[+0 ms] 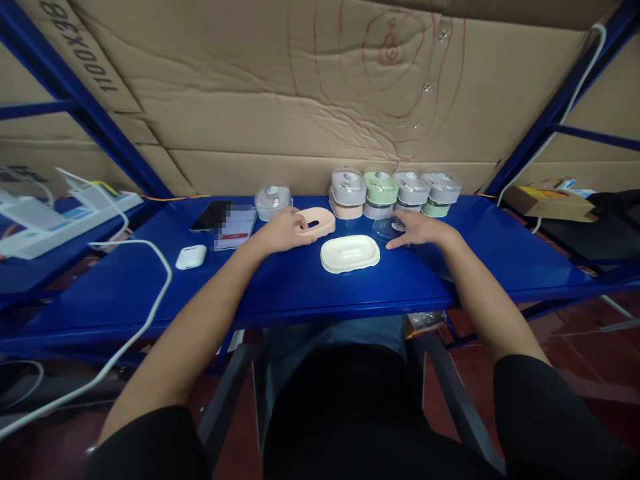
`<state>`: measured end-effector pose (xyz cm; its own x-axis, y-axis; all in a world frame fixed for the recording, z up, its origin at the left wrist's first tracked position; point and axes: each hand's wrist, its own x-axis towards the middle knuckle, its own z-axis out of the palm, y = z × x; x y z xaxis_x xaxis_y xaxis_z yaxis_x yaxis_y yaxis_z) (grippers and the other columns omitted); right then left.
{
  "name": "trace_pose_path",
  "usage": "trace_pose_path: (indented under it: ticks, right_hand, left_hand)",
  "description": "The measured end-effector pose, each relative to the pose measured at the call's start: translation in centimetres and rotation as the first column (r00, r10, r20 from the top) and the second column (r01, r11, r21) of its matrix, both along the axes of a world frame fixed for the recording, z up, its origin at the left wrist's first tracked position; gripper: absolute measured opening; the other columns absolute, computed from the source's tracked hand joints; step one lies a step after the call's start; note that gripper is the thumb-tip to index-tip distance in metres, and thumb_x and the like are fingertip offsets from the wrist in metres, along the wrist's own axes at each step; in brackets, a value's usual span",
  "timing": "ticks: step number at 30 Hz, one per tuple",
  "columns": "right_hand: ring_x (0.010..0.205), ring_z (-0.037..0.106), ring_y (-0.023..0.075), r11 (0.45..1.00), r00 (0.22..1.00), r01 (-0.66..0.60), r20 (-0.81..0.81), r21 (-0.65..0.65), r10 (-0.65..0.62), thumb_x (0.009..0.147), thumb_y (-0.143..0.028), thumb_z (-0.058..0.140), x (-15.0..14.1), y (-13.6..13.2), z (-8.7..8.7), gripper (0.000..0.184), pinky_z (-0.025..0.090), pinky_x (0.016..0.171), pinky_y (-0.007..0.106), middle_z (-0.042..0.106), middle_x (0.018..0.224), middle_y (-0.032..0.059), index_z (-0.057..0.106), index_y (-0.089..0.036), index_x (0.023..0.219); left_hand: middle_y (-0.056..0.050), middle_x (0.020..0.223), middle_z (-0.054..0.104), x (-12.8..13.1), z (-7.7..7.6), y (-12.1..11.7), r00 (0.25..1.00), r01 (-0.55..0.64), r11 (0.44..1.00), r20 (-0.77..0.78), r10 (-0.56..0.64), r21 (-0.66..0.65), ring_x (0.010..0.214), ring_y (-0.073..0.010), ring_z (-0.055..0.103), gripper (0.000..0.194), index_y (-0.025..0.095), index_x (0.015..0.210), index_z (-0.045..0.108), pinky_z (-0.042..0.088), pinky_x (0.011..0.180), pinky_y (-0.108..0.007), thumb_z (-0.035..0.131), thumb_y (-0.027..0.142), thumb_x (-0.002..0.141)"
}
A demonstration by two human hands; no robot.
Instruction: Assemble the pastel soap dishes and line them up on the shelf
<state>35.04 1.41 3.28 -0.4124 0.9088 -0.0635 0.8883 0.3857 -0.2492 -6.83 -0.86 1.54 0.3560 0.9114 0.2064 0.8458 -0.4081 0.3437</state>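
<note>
Blue metal surface (300,287), cardboard behind. Left hand (283,230) had its grip closed on a pink oval plastic ring (320,220); right hand (417,230) lay open-fingered on a clear plastic lid (385,229). Best lifted level, clear of the cream oval plastic tray (350,253) near the front edge.

A storeroom or small packing workshop is indicated. The work surface is formed by a blue metal shelf (300,287) of a bolted rack, whose blue steel uprights (85,113) are seen at both sides. The rear is closed off with flattened cardboard sheets (280,87) marked in red pen. Identical lidded containers (395,192) are stacked in a row at the back. A white cable (150,293) and a power strip (65,213) are laid across the adjoining shelf.
</note>
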Motion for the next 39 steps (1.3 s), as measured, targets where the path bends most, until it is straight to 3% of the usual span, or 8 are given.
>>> trace_pose_path:
  ticks: [2, 8, 12, 16, 19, 26, 34, 39]
  right_hand:
    - [0.152, 0.069, 0.0543, 1.000, 1.000, -0.011, -0.002, 0.010, 0.011, 0.076, -0.072, 0.103, 0.2, 0.2, -0.2, 0.113, 0.058, 0.129, 0.070, 0.074, 0.165, 0.0199, 0.066, -0.025, 0.172]
    - [0.151, 0.068, 0.0554, 1.000, 1.000, -0.002, 0.003, 0.006, 0.002, 0.076, -0.076, 0.101, 0.3, 0.2, -0.2, 0.116, 0.058, 0.128, 0.069, 0.073, 0.165, 0.0224, 0.065, -0.022, 0.172]
    - [0.150, 0.069, 0.0545, 1.000, 1.000, -0.003, 0.006, 0.001, 0.003, 0.079, -0.076, 0.098, 0.2, 0.1, -0.1, 0.110, 0.058, 0.127, 0.068, 0.074, 0.164, 0.0209, 0.067, -0.023, 0.171]
    - [0.151, 0.069, 0.0534, 1.000, 1.000, 0.002, 0.024, -0.003, -0.002, 0.081, -0.077, 0.095, 0.0, -0.1, 0.0, 0.111, 0.058, 0.128, 0.066, 0.071, 0.167, 0.0244, 0.066, -0.018, 0.170]
    - [0.152, 0.069, 0.0537, 1.000, 1.000, -0.004, 0.012, 0.001, 0.004, 0.081, -0.075, 0.096, -0.1, -0.2, 0.0, 0.109, 0.057, 0.129, 0.066, 0.071, 0.168, 0.0236, 0.066, -0.019, 0.169]
    - [0.152, 0.067, 0.0556, 1.000, 1.000, -0.007, 0.004, 0.006, 0.007, 0.080, -0.073, 0.098, -0.2, -0.3, 0.1, 0.109, 0.056, 0.129, 0.069, 0.070, 0.169, 0.0236, 0.066, -0.019, 0.169]
    - [0.153, 0.068, 0.0535, 1.000, 1.000, -0.002, 0.013, 0.001, 0.002, 0.081, -0.072, 0.098, -0.2, -0.3, 0.2, 0.111, 0.058, 0.129, 0.067, 0.073, 0.166, 0.0226, 0.064, -0.019, 0.173]
    - [0.151, 0.070, 0.0523, 1.000, 1.000, 0.004, 0.022, 0.011, -0.004, 0.082, -0.071, 0.097, -0.2, -0.4, 0.3, 0.107, 0.058, 0.129, 0.064, 0.074, 0.164, 0.0237, 0.067, -0.017, 0.170]
  left_hand:
    - [-0.017, 0.126, 0.079, -0.5, -0.1, 0.4, 0.998, 0.038, 0.999, -0.053, -0.039, -0.017, 0.132, -0.0441, 0.073, 0.047, 0.021, 0.106, 0.085, 0.059, 0.121, -0.059, 0.084, 0.061, 0.082]
    - [-0.018, 0.123, 0.081, -0.4, -0.1, 0.7, 0.995, 0.071, 0.997, -0.066, -0.072, -0.018, 0.131, -0.0458, 0.073, 0.051, 0.020, 0.111, 0.084, 0.058, 0.120, -0.061, 0.083, 0.062, 0.082]
    - [-0.016, 0.132, 0.078, 0.9, 0.3, -0.7, 0.994, 0.034, 0.996, 0.101, -0.042, 0.081, 0.136, -0.0431, 0.072, 0.050, 0.021, 0.118, 0.081, 0.056, 0.125, -0.061, 0.085, 0.059, 0.085]
    - [-0.015, 0.152, 0.070, 3.6, 0.2, -3.3, 0.944, 0.232, 0.960, 0.201, -0.261, 0.156, 0.143, -0.0391, 0.070, 0.048, 0.024, 0.124, 0.080, 0.054, 0.130, -0.060, 0.085, 0.058, 0.090]
    - [-0.015, 0.160, 0.067, 5.4, -0.4, -4.9, 0.918, 0.343, 0.931, 0.167, -0.361, 0.124, 0.149, -0.0392, 0.068, 0.047, 0.024, 0.127, 0.080, 0.051, 0.135, -0.060, 0.083, 0.058, 0.094]
    - [-0.014, 0.171, 0.062, 6.8, -1.5, -5.9, 0.941, 0.332, 0.943, 0.067, -0.333, 0.023, 0.161, -0.0419, 0.060, 0.056, 0.026, 0.138, 0.081, 0.045, 0.141, -0.057, 0.084, 0.058, 0.093]
    - [-0.017, 0.176, 0.059, 7.7, -0.9, -6.6, 0.919, 0.379, 0.924, -0.132, -0.371, 0.043, 0.153, -0.0488, 0.061, 0.077, 0.029, 0.167, 0.068, 0.046, 0.133, -0.065, 0.079, 0.043, 0.092]
    - [-0.014, 0.188, 0.050, 7.4, -0.3, -6.7, 0.895, 0.430, 0.903, -0.142, -0.423, 0.015, 0.151, -0.0473, 0.061, 0.091, 0.032, 0.180, 0.055, 0.045, 0.132, -0.064, 0.076, 0.040, 0.091]
